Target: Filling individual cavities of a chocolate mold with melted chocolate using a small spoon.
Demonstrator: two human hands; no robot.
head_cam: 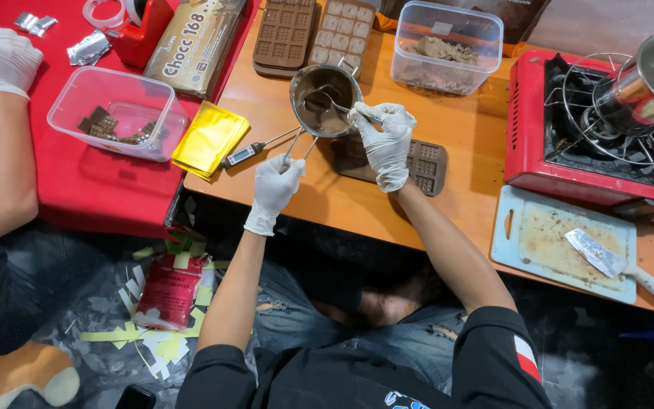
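Observation:
My left hand (275,184), in a white glove, grips the wire handle of a small metal pot (324,98) of melted chocolate and holds it tilted above the wooden table (448,129). My right hand (384,141), also gloved, holds a spoon (325,103) whose bowl dips into the pot. A brown chocolate mould (427,164) lies on the table just under my right hand, partly hidden by it.
A probe thermometer (245,154) and gold foil wrappers (210,138) lie left of the pot. Two filled moulds (313,32), plastic tubs (446,47), a red gas stove (592,129) with a steel pot, and a cutting board (539,242) with a knife surround it. Another person's gloved hand (5,59) rests on the red cloth.

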